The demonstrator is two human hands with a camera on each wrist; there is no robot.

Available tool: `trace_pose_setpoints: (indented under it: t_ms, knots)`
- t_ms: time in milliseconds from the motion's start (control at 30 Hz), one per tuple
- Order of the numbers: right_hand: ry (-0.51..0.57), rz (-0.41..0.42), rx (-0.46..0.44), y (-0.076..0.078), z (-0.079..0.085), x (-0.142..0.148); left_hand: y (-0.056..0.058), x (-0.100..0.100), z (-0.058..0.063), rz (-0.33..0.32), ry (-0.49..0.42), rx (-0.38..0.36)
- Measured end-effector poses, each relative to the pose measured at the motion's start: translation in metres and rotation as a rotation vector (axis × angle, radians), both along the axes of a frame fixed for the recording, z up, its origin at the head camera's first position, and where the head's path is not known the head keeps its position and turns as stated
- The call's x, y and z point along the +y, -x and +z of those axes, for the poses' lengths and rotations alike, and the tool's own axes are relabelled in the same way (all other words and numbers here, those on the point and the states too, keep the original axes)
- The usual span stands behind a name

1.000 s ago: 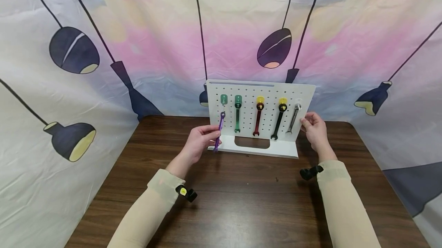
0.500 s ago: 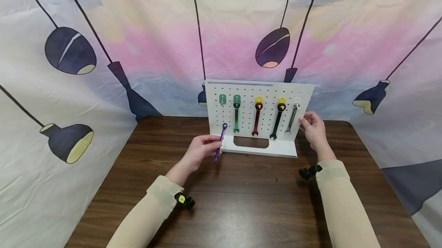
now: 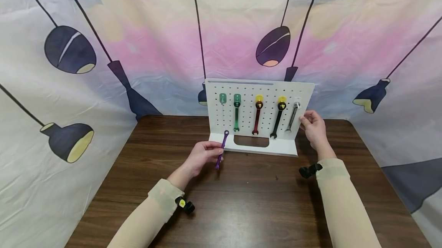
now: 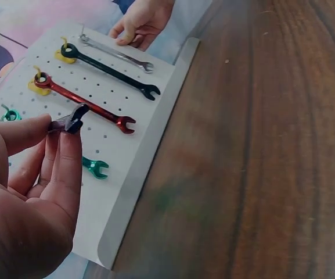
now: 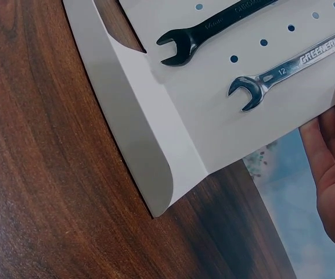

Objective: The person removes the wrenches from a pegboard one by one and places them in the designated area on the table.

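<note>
My left hand (image 3: pixel 202 156) pinches a purple combination wrench (image 3: pixel 222 149) between thumb and fingers, in front of the lower left of a white pegboard stand (image 3: pixel 248 86). In the left wrist view the purple wrench's open end (image 4: pixel 74 119) points toward the camera. At the board's right edge my right hand (image 3: pixel 314 129) grips the panel, thumb on the front face. Hanging from hooks are a green wrench (image 3: pixel 236 117), a red wrench (image 3: pixel 257 119), a black wrench (image 3: pixel 277 121) and a silver wrench (image 3: pixel 293 117). A bare green hook (image 3: pixel 222 98) sits at the far left.
The stand rests on a dark wooden table (image 3: pixel 241 202), near its back edge. Its foot has a rounded cutout (image 3: pixel 251 141). Behind hangs a printed cloth (image 3: pixel 155 48) with painted lamps. A small dark speck (image 3: pixel 276 178) lies on the table.
My left hand has moved down and toward me with the purple wrench, away from the leftmost green hook. The right hand keeps its hold on the board's edge.
</note>
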State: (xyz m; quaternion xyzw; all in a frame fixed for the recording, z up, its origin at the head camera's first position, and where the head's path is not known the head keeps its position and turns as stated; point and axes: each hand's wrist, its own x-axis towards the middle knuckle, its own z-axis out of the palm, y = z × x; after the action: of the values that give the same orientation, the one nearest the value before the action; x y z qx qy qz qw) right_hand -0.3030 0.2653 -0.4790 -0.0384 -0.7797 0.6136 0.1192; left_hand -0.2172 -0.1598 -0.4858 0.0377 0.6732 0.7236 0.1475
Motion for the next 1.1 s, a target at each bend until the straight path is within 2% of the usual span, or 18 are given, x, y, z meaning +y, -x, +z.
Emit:
trace_pose_setpoints:
  t_ms: [200, 500, 667, 933, 1100]
  knots:
    - [0.013, 0.003, -0.004, 0.0, 0.0, -0.001, -0.008, -0.007, -0.007, -0.004, 0.054, -0.026]
    - [0.02, -0.006, -0.004, 0.0, 0.003, 0.0, -0.018, -0.026, -0.013, 0.063, 0.127, -0.06]
    - [0.027, 0.004, 0.0, 0.0, 0.005, 0.0, -0.023, -0.036, -0.017, 0.078, 0.165, -0.063]
    - [0.033, 0.023, 0.011, -0.001, 0.005, 0.001, -0.029, -0.052, -0.027, 0.063, 0.206, -0.074]
    - [0.04, 0.019, 0.004, -0.001, 0.004, 0.001, -0.033, -0.057, -0.027, 0.044, 0.22, -0.106]
